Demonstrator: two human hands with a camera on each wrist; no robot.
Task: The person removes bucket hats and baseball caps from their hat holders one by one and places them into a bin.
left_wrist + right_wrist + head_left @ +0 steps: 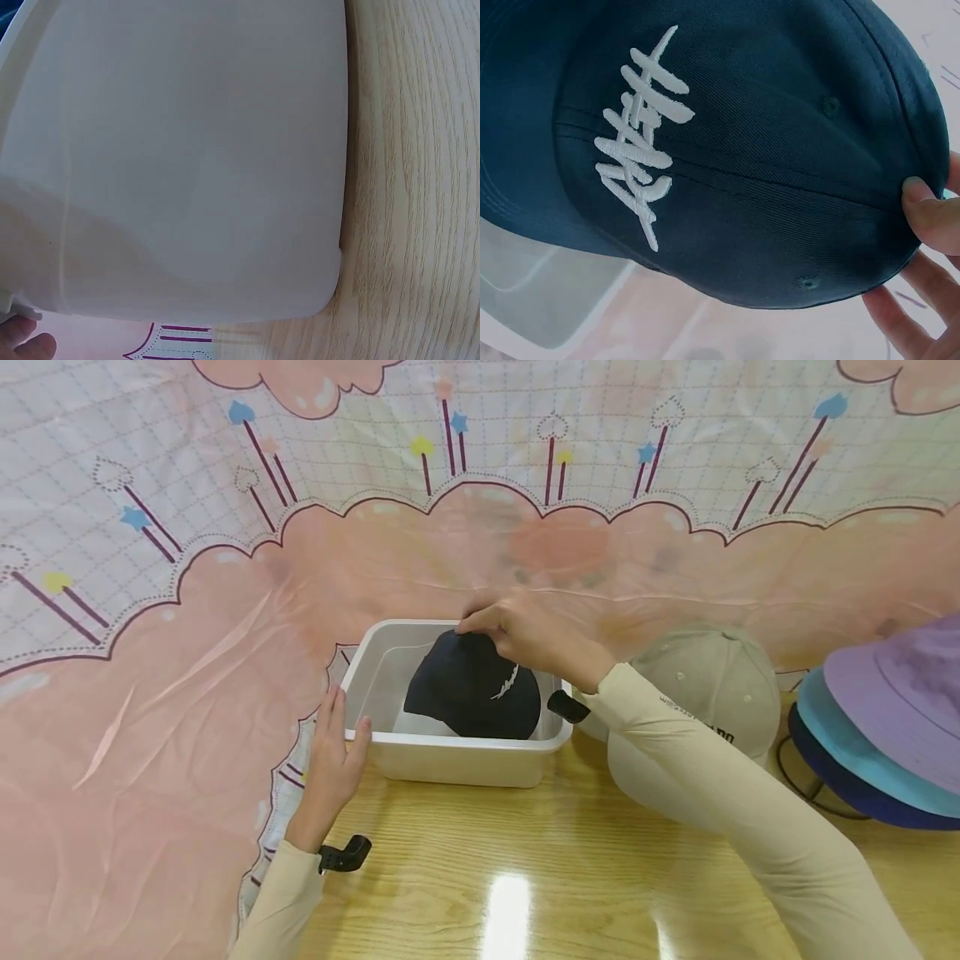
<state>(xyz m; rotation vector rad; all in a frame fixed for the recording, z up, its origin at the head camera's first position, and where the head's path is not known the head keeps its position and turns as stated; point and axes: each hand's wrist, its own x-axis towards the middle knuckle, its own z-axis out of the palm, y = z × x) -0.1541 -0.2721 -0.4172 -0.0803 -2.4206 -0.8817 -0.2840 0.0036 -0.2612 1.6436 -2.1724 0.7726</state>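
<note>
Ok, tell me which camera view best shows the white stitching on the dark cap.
The right wrist view: the white stitching appears large and whole on the dark cap. The head view shows it small and slanted; the left wrist view shows none of it, mostly the side of the white bin.

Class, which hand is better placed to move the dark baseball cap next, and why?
Probably the right hand: it pinches the crown of the dark baseball cap. The left hand is at the rim of the white plastic tub, apart from the cap.
</note>
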